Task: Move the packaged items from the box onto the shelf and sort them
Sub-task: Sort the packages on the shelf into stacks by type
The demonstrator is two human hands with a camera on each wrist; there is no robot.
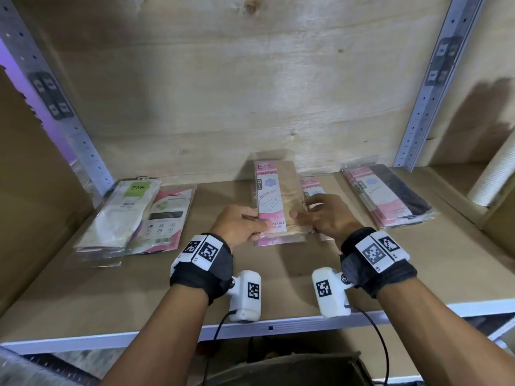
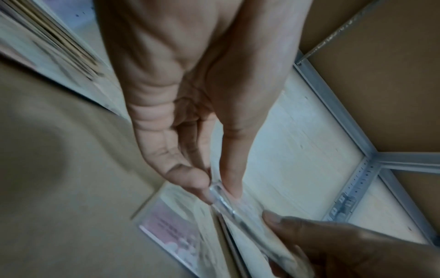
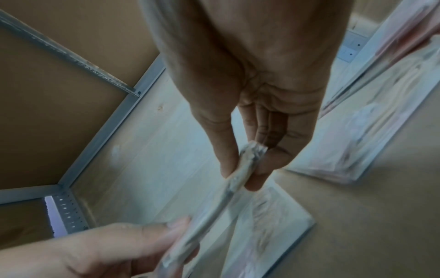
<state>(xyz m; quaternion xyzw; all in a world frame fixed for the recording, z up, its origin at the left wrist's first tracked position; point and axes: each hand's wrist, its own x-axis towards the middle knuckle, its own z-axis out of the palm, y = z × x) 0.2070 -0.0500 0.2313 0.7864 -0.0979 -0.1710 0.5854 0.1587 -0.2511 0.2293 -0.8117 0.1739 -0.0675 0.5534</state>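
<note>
Step in hand: judged to be setting a beige stocking packet (image 1: 276, 199) down on the middle pile (image 1: 312, 188) on the shelf (image 1: 139, 296), so that like lies with like.
Packet position: held just above the middle pile, tilted with its far end raised toward the back wall; its near edge is low, close to the shelf board.
Left hand (image 1: 239, 222): narrow pinch on the packet's near left edge; in the left wrist view the thumb (image 2: 190, 178) and a finger close on the plastic rim.
Right hand (image 1: 326, 215): narrow pinch on the packet's near right edge; the right wrist view shows the fingers (image 3: 228, 150) and thumb closed round the crumpled plastic.
Other piles: a white and green pile (image 1: 122, 213) lies well to the left of the middle pile; a dark pile (image 1: 387, 193) lies to its right, apart from it.
Advice: lower both sides level, square the packet's edges to the pile beneath, then let go with both hands together.
Risk: the slick plastic may slide off the pile if released while tilted.
Box: only a dark shape shows below the shelf edge; whether it is the box cannot be told.
</note>
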